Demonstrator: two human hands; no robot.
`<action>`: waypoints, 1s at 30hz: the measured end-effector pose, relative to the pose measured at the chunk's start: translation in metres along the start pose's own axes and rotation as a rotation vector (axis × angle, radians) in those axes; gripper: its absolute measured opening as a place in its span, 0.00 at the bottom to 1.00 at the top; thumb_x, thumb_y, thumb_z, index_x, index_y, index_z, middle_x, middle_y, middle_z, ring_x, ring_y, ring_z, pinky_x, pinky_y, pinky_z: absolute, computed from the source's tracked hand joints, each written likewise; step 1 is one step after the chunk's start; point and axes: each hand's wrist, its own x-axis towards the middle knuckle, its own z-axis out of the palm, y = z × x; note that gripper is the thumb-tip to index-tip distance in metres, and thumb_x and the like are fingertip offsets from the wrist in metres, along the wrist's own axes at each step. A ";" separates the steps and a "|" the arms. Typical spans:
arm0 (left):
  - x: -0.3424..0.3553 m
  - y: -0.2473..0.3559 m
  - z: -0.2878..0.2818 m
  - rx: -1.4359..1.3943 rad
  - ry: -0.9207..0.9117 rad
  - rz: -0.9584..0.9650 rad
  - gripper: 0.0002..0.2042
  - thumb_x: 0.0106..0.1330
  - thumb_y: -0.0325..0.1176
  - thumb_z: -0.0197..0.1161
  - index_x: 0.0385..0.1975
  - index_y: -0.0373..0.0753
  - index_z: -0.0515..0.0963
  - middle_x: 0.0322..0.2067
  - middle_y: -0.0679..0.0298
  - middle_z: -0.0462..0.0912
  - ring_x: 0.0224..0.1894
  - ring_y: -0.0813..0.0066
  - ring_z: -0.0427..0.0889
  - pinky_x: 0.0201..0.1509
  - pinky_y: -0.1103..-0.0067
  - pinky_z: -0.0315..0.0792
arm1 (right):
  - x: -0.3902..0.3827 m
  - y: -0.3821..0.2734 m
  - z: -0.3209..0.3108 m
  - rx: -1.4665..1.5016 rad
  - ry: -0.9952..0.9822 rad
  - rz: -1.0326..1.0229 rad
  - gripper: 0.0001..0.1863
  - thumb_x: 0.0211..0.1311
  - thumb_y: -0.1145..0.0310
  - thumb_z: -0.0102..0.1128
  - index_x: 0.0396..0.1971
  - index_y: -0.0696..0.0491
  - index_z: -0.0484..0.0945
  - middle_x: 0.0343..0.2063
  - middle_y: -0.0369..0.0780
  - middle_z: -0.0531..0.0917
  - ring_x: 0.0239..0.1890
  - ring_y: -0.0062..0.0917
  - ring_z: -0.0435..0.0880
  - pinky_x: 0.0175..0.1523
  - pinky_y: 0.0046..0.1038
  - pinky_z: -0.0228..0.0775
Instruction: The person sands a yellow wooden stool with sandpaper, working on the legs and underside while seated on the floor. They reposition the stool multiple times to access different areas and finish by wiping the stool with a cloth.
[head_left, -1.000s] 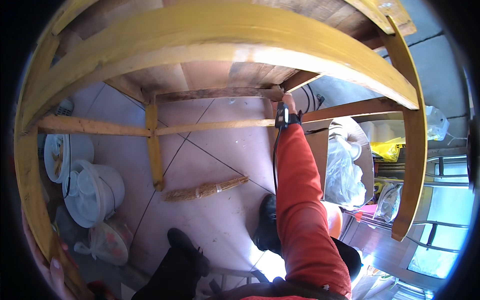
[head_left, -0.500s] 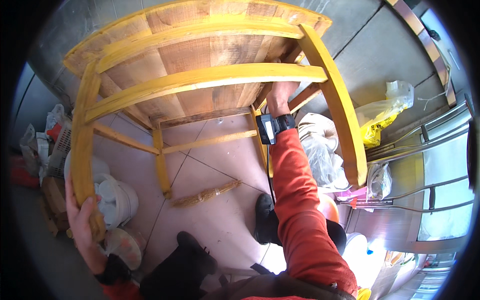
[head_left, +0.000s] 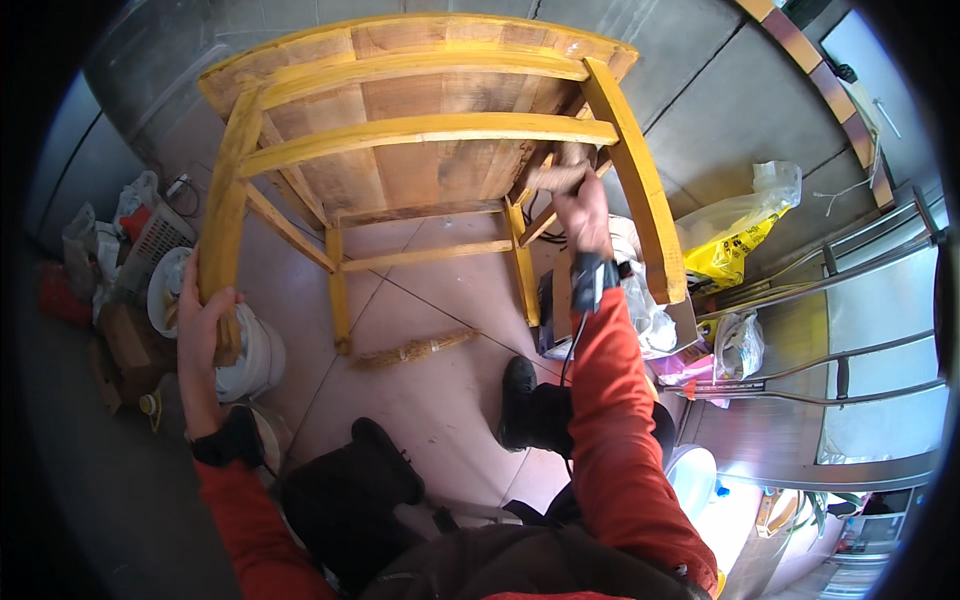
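Note:
A yellow wooden stool or small table (head_left: pixel 420 127) is tipped, with its plank underside facing me and its rails and legs in view. My left hand (head_left: pixel 200 325) grips its left leg (head_left: pixel 228 250), fingers closed round it. My right hand (head_left: pixel 582 210) reaches inside the frame at the right, beside the right leg (head_left: pixel 645 210); its fingers and a pale brown shape at them are smeared, so I cannot tell what it holds. A straw bundle (head_left: pixel 420 347) lies on the floor below.
At the left are white buckets (head_left: pixel 250 350), a plastic crate (head_left: pixel 150 245) and cardboard (head_left: pixel 135 340). At the right are a yellow plastic bag (head_left: pixel 725 245), a box with white bags (head_left: pixel 655 325) and metal tube frames (head_left: pixel 850 380). My feet (head_left: pixel 515 400) are on the tiled floor.
The furniture has moved away and tilted, showing more of its underside. My left hand has come into full view on the leg. My right hand has shifted and is moving at the inner corner.

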 end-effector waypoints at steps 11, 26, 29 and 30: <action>0.009 -0.015 -0.008 -0.068 -0.050 0.036 0.35 0.64 0.27 0.61 0.73 0.38 0.58 0.50 0.59 0.75 0.44 0.74 0.77 0.45 0.79 0.75 | -0.055 0.012 -0.002 0.770 0.125 0.450 0.21 0.77 0.65 0.41 0.61 0.59 0.70 0.59 0.46 0.76 0.62 0.40 0.74 0.70 0.47 0.64; -0.072 0.022 0.290 -0.247 -0.382 0.182 0.27 0.75 0.40 0.59 0.71 0.45 0.61 0.66 0.58 0.69 0.66 0.66 0.70 0.64 0.71 0.72 | -0.181 -0.116 0.049 -0.355 -0.384 0.674 0.35 0.77 0.45 0.45 0.72 0.56 0.61 0.67 0.40 0.70 0.61 0.29 0.75 0.60 0.30 0.72; -0.044 -0.001 0.347 -0.697 -0.438 -0.328 0.20 0.76 0.34 0.58 0.65 0.44 0.68 0.55 0.62 0.78 0.56 0.77 0.77 0.57 0.77 0.76 | -0.160 -0.163 0.034 -1.511 -0.467 -0.236 0.23 0.67 0.63 0.65 0.60 0.53 0.78 0.43 0.48 0.88 0.37 0.29 0.89 0.47 0.28 0.79; -0.035 -0.004 0.364 -0.624 -0.362 -0.300 0.19 0.74 0.35 0.61 0.62 0.42 0.71 0.49 0.62 0.81 0.52 0.77 0.78 0.56 0.78 0.75 | -0.148 -0.176 0.028 -1.534 -0.232 -0.375 0.22 0.68 0.61 0.64 0.58 0.54 0.79 0.45 0.48 0.87 0.41 0.32 0.89 0.49 0.30 0.79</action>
